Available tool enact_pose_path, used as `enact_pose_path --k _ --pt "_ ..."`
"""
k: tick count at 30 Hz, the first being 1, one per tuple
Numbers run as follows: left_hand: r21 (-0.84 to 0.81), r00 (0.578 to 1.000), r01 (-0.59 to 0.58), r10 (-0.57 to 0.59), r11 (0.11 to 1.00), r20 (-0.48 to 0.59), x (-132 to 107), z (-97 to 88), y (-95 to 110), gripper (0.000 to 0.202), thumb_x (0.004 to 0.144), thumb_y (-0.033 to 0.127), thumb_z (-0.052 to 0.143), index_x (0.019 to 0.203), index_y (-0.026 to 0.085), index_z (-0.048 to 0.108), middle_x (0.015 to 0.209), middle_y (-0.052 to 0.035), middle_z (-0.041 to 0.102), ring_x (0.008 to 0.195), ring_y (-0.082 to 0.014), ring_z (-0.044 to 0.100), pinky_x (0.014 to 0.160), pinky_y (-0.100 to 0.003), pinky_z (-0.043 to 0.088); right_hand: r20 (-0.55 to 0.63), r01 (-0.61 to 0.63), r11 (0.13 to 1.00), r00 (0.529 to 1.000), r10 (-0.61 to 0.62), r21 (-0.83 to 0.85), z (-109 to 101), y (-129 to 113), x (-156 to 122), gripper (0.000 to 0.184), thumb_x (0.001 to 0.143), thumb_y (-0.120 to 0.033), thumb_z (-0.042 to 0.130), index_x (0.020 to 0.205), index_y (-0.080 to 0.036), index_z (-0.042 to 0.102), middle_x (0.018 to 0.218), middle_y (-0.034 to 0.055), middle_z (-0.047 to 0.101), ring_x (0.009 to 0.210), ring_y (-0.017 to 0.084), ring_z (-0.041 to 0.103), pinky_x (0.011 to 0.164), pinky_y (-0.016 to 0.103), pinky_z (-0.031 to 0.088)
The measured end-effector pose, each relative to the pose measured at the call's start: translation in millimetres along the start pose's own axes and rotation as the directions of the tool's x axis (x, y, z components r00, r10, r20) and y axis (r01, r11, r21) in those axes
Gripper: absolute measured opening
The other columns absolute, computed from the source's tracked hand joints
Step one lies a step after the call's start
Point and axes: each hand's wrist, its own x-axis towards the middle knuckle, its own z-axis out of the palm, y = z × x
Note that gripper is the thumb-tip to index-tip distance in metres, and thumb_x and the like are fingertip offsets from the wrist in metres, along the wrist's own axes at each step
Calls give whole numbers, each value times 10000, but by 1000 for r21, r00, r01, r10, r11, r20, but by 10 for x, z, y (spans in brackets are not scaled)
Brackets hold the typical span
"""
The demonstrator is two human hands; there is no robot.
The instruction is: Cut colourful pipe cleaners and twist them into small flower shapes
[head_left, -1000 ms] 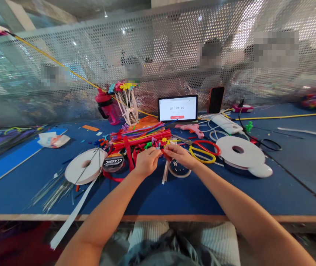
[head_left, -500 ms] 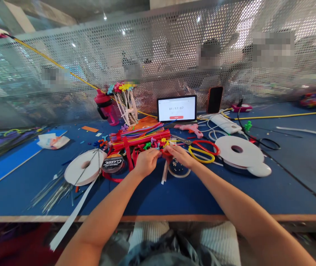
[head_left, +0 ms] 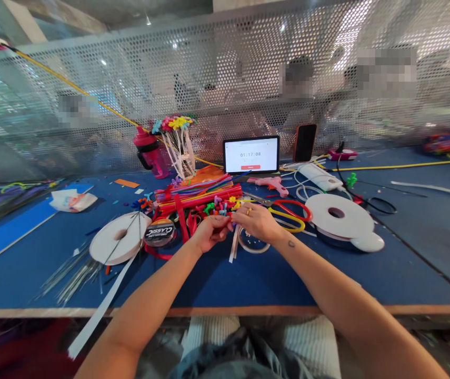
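My left hand (head_left: 212, 232) is closed, its fingertips pinched together over the blue table. From the other side my right hand (head_left: 259, 222), with a ring on one finger, bends its fingers down to meet them. Between the fingertips shows a small red piece (head_left: 230, 216), apparently pipe cleaner, mostly hidden by the fingers. Small coloured pipe cleaner shapes (head_left: 219, 205) lie just behind the hands. Farther back is a bundle of pipe cleaners (head_left: 197, 193), many of them red. Under the right hand sits a round dish (head_left: 254, 250) with tiny pale beads.
White ribbon rolls lie left (head_left: 108, 245) and right (head_left: 339, 223). Scissors (head_left: 293, 223) and a pink glue gun (head_left: 270, 183) are behind my right hand. At the back stand a tablet (head_left: 251, 153), a phone (head_left: 306, 142), a pink bottle (head_left: 154, 155) and pipe cleaner flowers (head_left: 177, 131).
My right hand has turned from stretched, flat fingers to bent ones, its back now facing up. My left hand has rolled so its curled fingers show. Less of the red piece is visible.
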Motion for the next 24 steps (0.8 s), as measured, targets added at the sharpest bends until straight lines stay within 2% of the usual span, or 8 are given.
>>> enact_pose_path --k 2,4,6,8,11,15,19,24 --pt "344 969 -172 222 923 -113 -34 5 4 357 815 427 497 665 121 602 478 -4 471 429 -81 405 437 -208 278 54 -218 928 976 212 302 58 23 15 359 929 -418 345 788 -175 568 657 33 576 639 137 523 621 262 397" --pt "700 869 -290 487 652 -93 -77 6 7 322 847 379 467 711 139 634 624 -45 575 601 -128 528 558 -234 369 211 -408 733 912 352 544 114 37 31 447 919 -497 300 709 -170 521 558 5 528 509 110 485 521 237 371" --pt "878 780 -305 625 369 8 -115 2 10 279 865 327 440 796 165 655 763 -66 623 726 -155 565 659 -262 397 318 -491 591 870 378 640 141 35 43 453 906 -518 317 653 -173 467 508 -14 485 451 93 440 472 222 337" --pt "914 758 -296 650 277 48 -132 -5 18 265 867 310 434 830 176 660 803 -73 633 758 -161 573 685 -272 399 311 -479 593 876 368 648 133 20 50 393 891 -491 390 668 -174 455 514 -26 475 455 87 429 472 215 330" --pt "777 856 -309 516 549 -25 -99 -9 21 315 856 372 460 726 158 651 645 -52 603 614 -130 545 585 -245 382 139 -348 795 936 323 498 85 -1 53 298 898 -404 422 721 -173 489 559 -22 489 508 97 453 517 223 349" --pt "134 1000 -28 28 991 2 -10 -11 -36 354 779 446 550 676 117 629 397 7 466 323 -57 318 372 -208 189 -46 -61 997 997 63 57 28 17 35 217 904 -267 419 760 -174 552 685 40 573 683 146 510 657 269 387" --pt "-222 978 142 -103 965 180 6 -22 -82 328 726 417 610 642 100 613 349 18 446 258 -22 225 349 -195 128 -11 70 995 997 -71 -64 -18 43 14 198 902 -234 426 824 -179 599 765 71 622 783 173 534 723 289 400" --pt "-111 987 61 -44 992 156 -45 -10 -3 338 749 401 614 652 78 630 480 -54 575 381 -77 475 393 -194 283 12 -172 947 985 175 271 -72 19 37 224 861 -354 520 798 -168 627 677 20 603 604 115 518 600 237 399"
